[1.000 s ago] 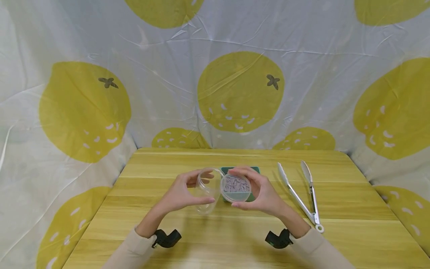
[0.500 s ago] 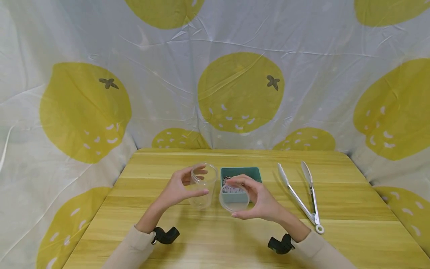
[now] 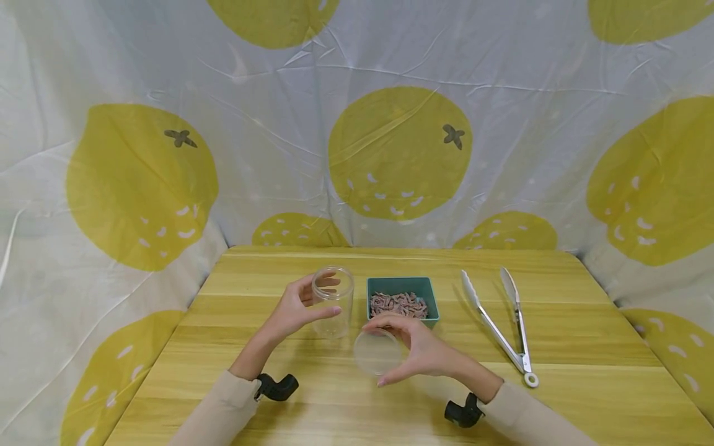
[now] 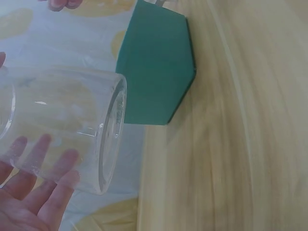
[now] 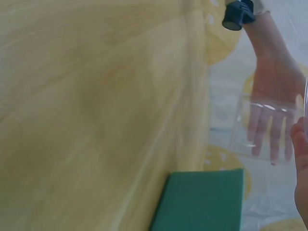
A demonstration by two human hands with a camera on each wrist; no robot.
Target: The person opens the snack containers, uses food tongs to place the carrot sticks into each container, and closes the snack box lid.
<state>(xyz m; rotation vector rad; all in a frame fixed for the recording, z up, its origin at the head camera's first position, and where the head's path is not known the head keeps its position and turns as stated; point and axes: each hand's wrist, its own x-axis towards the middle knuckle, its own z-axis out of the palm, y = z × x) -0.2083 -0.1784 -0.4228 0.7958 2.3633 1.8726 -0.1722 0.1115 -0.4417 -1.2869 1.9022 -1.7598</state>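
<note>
My left hand (image 3: 292,313) holds a clear plastic jar (image 3: 334,316), upright with its mouth uncovered, thumb on the near side and fingers behind. In the left wrist view the jar (image 4: 57,110) is raised above the table. My right hand (image 3: 421,350) grips a round translucent lid (image 3: 376,353) by its edge, tilted, apart from the jar and lower down. Behind that hand stands a green rectangular box (image 3: 401,284) with thin, crinkled brownish-pink strips (image 3: 396,303) in it; their material I cannot tell. The right wrist view catches only part of my right hand (image 5: 302,173).
A pair of metal tongs (image 3: 524,360) lies spread on the wooden table (image 3: 580,322), right of the box. A lemon-print curtain (image 3: 268,155) encloses the back and sides. Each wrist carries a black camera mount.
The lid and jar have come apart. My right hand has lowered the lid toward me, uncovering the box and its strips; my left hand has shifted slightly left and away with the jar.
</note>
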